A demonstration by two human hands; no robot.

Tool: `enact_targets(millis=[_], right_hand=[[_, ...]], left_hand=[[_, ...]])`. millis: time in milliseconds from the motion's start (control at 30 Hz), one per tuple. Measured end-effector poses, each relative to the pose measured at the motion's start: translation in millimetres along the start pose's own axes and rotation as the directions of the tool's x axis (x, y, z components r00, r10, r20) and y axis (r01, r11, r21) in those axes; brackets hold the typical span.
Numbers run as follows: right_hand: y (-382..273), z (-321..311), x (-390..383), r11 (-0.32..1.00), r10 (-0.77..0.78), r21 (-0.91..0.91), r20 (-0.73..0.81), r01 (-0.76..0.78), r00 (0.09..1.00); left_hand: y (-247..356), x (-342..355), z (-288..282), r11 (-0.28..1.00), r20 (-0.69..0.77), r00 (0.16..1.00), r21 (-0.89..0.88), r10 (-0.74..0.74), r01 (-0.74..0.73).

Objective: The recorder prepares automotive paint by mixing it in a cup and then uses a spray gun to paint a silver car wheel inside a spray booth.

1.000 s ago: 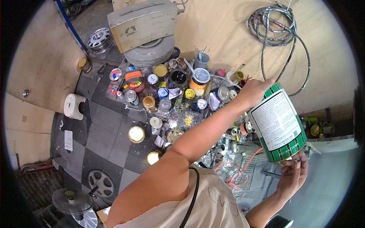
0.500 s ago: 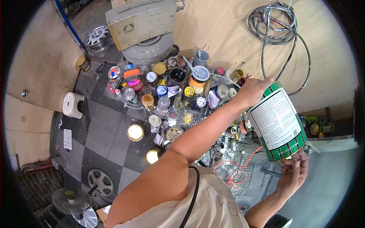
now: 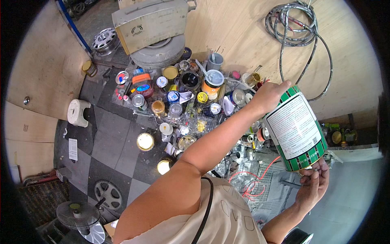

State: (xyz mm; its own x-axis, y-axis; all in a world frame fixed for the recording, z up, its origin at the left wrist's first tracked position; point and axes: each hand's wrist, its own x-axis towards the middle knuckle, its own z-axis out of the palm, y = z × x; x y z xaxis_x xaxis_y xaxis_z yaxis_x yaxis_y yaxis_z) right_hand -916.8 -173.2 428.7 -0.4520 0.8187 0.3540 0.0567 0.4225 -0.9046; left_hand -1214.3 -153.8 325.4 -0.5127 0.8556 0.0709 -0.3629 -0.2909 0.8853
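A large green can with a white label is held up at the right, tilted. My left hand grips the upper end of it, with the forearm crossing the middle of the view. Under the can's lower end is my right hand, fingers curled close to its bottom edge. What those fingers hold is mostly hidden by the can and too small to make out. Behind and left of the can stand several paint pots and jars, among them an orange can with a stick, a grey cup and a pale open tin.
A dusty machine rests on a tyre. A coiled hose hangs on the plywood wall. A white stool, a fan and wheel rims are on the left. Red tubing lies below the can.
My hands and the green can have risen very slightly. Nothing else has visibly moved.
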Motion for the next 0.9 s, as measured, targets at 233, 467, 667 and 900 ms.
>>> enact_targets(millis=[233, 467, 667, 900], right_hand=[[-4, 4, 0, 1.0, -0.004, -0.021, -0.016, 0.004, 1.0], [-5, 8, 0, 1.0, 0.004, -0.017, -0.009, -0.004, 1.0], [-5, 8, 1, 1.0, -0.005, -0.025, 0.002, 0.005, 1.0], [-11, 11, 2, 1.0, 0.011, -0.026, 0.012, -0.01, 1.0]], left_hand=[[-2, 2, 0, 1.0, 0.009, 1.0, -0.007, -0.001, 0.001], [-7, 5, -5, 0.999, 0.04, 0.999, -0.041, 0.016, -0.015], [-5, 5, -5, 0.998, 0.022, 0.999, -0.053, 0.026, -0.025], [-1, 1, -7, 1.0, 0.024, 1.0, -0.009, 0.006, -0.005]])
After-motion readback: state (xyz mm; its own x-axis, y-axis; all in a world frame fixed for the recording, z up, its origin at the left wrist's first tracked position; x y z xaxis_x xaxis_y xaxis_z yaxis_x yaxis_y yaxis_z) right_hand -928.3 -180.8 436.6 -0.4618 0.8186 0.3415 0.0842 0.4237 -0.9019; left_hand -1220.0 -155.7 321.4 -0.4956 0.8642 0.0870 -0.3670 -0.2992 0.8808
